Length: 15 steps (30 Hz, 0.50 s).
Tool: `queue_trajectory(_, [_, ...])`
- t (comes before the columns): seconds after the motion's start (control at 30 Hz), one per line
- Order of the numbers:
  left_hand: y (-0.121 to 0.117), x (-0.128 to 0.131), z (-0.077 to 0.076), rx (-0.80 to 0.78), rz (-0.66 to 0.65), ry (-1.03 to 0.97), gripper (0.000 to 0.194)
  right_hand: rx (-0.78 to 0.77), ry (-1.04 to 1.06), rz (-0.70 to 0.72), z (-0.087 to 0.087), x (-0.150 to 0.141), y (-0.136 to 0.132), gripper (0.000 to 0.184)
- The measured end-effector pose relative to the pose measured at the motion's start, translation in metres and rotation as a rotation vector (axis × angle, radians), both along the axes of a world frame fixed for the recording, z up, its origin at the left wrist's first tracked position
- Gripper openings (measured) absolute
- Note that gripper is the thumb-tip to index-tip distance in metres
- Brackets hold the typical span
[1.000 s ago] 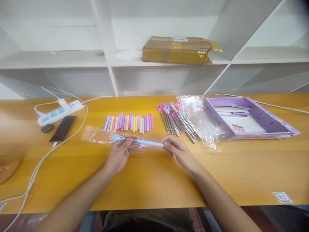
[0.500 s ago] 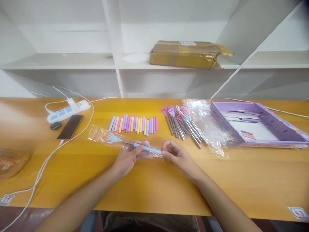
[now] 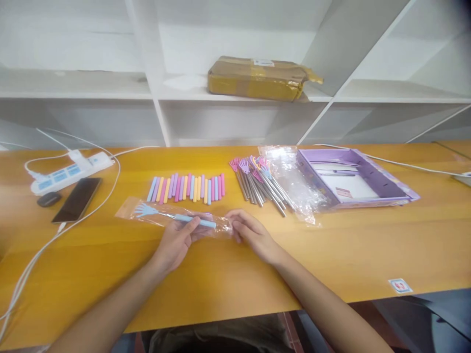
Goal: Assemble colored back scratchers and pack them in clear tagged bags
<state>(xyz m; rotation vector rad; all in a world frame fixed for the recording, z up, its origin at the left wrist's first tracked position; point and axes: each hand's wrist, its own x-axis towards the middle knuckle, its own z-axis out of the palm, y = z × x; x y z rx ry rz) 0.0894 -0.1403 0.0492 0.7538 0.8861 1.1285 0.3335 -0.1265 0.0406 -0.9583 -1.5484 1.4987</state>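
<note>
A blue hand-shaped back scratcher (image 3: 172,215) lies inside a clear plastic sleeve (image 3: 127,209) on the yellow table (image 3: 368,245). My left hand (image 3: 175,241) pinches the sleeve over the scratcher's blue handle. My right hand (image 3: 250,233) has its fingers closed on the sleeve's right end. Behind them lies a row of several pastel handle tubes (image 3: 187,188). To the right of those is a bundle of metal scratchers (image 3: 257,182) with pink and purple claws.
A purple box tray (image 3: 353,179) and loose clear bags (image 3: 294,181) lie at the right. A power strip (image 3: 68,171), a black phone (image 3: 77,198), a small dark case (image 3: 48,198) and white cables sit at the left. A brown parcel (image 3: 257,78) rests on the white shelf.
The blue scratcher has slid fully into the clear sleeve, and my right hand has followed it leftward to the sleeve's end. The view has shifted.
</note>
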Motion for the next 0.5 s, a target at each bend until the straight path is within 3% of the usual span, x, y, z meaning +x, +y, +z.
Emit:
queue_trajectory(0.3, [0.001,0.0,0.007,-0.081,0.002,0.01,0.035,0.425,-0.083,0.021,0.01,0.009,0.004,0.017])
queue_trajectory(0.5, [0.0,0.002,0.005,-0.068,-0.077,0.084,0.037,0.508,-0.026,0.054,0.018,0.01,0.004,0.026])
